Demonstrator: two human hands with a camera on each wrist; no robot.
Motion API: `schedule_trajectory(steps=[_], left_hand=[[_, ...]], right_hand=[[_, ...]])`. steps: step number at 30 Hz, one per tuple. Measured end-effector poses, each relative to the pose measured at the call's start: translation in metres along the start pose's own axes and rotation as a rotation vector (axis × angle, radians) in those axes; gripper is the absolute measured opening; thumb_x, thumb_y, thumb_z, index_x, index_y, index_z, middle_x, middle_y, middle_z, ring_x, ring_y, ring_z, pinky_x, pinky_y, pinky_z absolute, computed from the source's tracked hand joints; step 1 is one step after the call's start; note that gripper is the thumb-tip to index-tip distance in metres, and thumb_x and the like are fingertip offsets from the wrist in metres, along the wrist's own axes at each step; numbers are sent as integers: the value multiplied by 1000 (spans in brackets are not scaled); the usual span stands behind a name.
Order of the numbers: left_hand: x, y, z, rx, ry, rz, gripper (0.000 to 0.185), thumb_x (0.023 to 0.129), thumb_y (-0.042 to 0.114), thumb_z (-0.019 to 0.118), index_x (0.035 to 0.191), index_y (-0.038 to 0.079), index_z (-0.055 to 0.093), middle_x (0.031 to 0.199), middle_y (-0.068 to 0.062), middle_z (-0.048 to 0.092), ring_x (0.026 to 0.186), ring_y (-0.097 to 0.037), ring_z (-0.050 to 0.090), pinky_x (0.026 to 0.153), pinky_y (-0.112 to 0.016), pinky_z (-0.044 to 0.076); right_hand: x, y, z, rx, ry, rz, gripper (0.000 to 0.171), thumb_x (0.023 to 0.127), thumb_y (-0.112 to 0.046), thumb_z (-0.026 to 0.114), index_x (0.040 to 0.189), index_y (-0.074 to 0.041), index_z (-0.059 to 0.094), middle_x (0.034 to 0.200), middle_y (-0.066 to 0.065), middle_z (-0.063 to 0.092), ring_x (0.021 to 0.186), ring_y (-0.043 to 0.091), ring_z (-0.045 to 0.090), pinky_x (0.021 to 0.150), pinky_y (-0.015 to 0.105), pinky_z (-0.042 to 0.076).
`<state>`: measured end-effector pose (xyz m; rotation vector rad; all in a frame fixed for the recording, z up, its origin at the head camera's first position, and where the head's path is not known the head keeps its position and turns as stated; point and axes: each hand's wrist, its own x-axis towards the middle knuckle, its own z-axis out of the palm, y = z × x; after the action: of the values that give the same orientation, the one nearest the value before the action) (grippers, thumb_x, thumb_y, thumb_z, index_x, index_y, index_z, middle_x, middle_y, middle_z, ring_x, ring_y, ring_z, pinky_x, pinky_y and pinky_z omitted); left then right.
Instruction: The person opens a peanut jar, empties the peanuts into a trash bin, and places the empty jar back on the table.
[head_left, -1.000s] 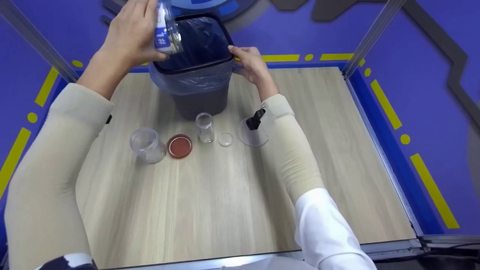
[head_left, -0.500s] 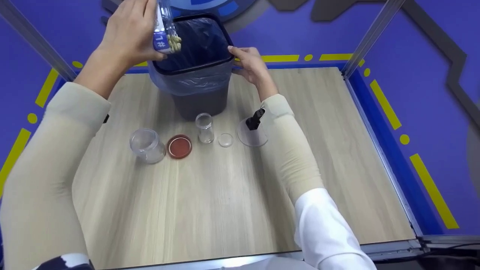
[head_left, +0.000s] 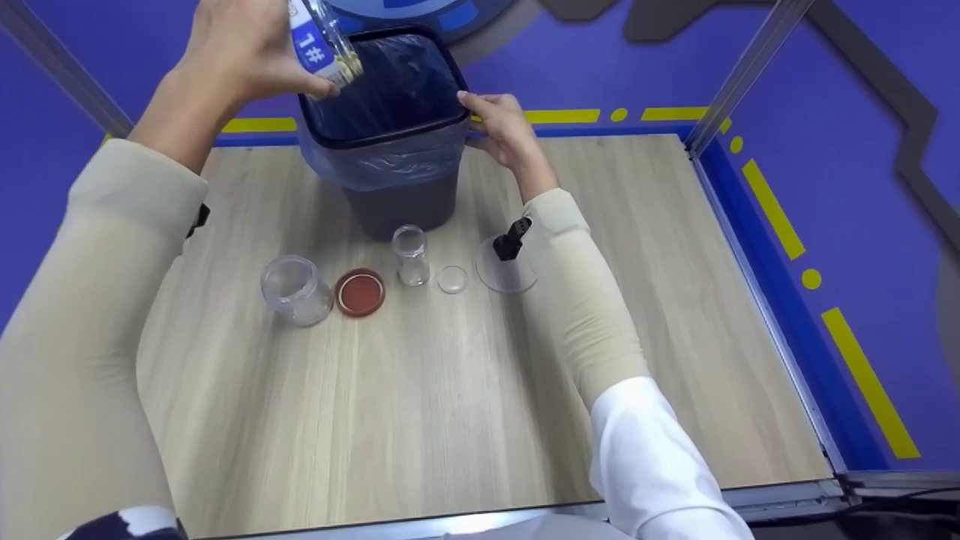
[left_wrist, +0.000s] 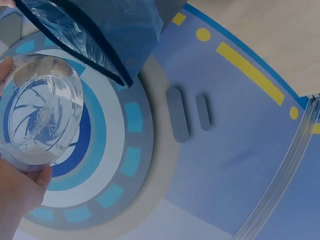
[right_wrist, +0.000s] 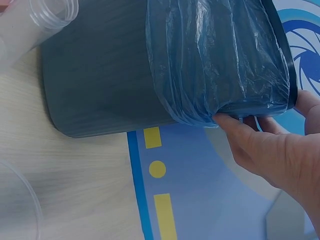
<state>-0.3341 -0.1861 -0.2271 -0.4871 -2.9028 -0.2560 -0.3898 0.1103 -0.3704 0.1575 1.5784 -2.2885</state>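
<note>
The left hand [head_left: 240, 45] gripped a clear jar [head_left: 319, 45] with a blue "1#" label, fingers and thumb curled round its body. The jar was tilted, mouth down, over the near-left corner of the bin [head_left: 397, 127]. A few pale yellowish pieces sat at the jar's mouth. From the left wrist view the jar [left_wrist: 40, 117] showed bottom-on, the pieces lying against its far wall, just beside the bin's lined edge [left_wrist: 90, 45].

The right hand [head_left: 504, 131] held the bin at its right rim, fingers curled over the edge and thumb [right_wrist: 235, 127] pressed onto the blue plastic liner [right_wrist: 215, 60] below it.

The bin, dark grey, stood at the far edge of the wooden table [head_left: 450, 405].

In front of the bin, left to right: an empty wide jar [head_left: 294, 289], a red lid [head_left: 360, 292] just beside it, a small clear vial [head_left: 411, 255] upright, a small clear lid [head_left: 452, 279], and a larger clear lid [head_left: 504, 274] partly under the right sleeve [head_left: 577, 300].
</note>
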Motion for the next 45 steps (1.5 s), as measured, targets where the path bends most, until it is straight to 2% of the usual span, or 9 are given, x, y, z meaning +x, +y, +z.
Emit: schedule_trajectory(steps=[5, 9, 12, 21, 25, 31, 38, 40, 45], left_hand=[[3, 3, -7, -23, -19, 1, 116, 83, 55, 76, 165, 22, 1, 165, -17, 18, 150, -40, 17, 124, -58, 7], [5, 6, -12, -32, -33, 7, 111, 84, 52, 75, 165, 23, 4, 164, -18, 21, 148, -41, 20, 123, -60, 9], [8, 6, -15, -15, -44, 7, 112, 85, 53, 75, 165, 23, 3, 166, -18, 18, 149, -42, 19, 123, -62, 8], [11, 7, -15, 46, -94, 17, 116, 84, 54, 75, 164, 20, -2, 165, -22, 17, 148, -47, 19, 122, -63, 6], [12, 9, -15, 53, -91, 17, 113, 86, 52, 73, 164, 19, -1, 165, -22, 15, 148, -47, 19, 122, -63, 6], [13, 8, -6, 112, -55, 62, 109, 87, 46, 75, 164, 13, 5, 163, -24, 21, 146, -47, 21, 122, -63, 3], [15, 7, -6, 123, -68, 85, 106, 87, 42, 75, 164, 13, 8, 160, -26, 27, 141, -48, 27, 122, -62, 10], [16, 7, -6, 112, -65, 85, 106, 87, 42, 76, 164, 15, 7, 161, -24, 26, 142, -47, 26, 123, -61, 8], [13, 6, -4, 135, -77, 97, 108, 87, 40, 76, 164, 11, 6, 161, -25, 24, 142, -49, 24, 123, -61, 6]], right_hand=[[-1, -2, 0, -18, 12, 4, 46, 101, -16, 63, 142, 4, 54, 145, 16, 55, 132, 25, 57, 106, 41, 49], [-1, -2, 0, -12, 6, 2, 44, 102, -15, 62, 139, 7, 55, 146, 18, 54, 130, 26, 58, 105, 41, 49], [-1, -1, 1, -9, 8, 3, 43, 102, -15, 62, 138, 8, 56, 144, 18, 55, 128, 26, 60, 104, 41, 50], [2, 1, 4, -19, 17, 1, 41, 100, -16, 64, 135, 5, 59, 138, 16, 61, 119, 24, 65, 101, 39, 52], [1, 2, 3, -22, 21, 1, 41, 100, -16, 65, 134, 5, 59, 138, 16, 60, 118, 24, 65, 100, 39, 52], [-1, 3, -1, -21, 18, -9, 43, 101, -16, 64, 136, 7, 57, 140, 18, 58, 118, 25, 65, 102, 40, 51], [-1, 4, -1, -24, 18, -6, 44, 101, -16, 64, 138, 6, 56, 140, 16, 58, 124, 25, 62, 103, 40, 50], [0, 3, -1, -15, 22, -4, 44, 101, -16, 64, 138, 6, 56, 141, 17, 58, 126, 26, 61, 104, 41, 50], [2, 3, 3, -21, 43, 5, 44, 100, -16, 65, 138, 4, 57, 139, 12, 59, 126, 24, 60, 104, 40, 50]])
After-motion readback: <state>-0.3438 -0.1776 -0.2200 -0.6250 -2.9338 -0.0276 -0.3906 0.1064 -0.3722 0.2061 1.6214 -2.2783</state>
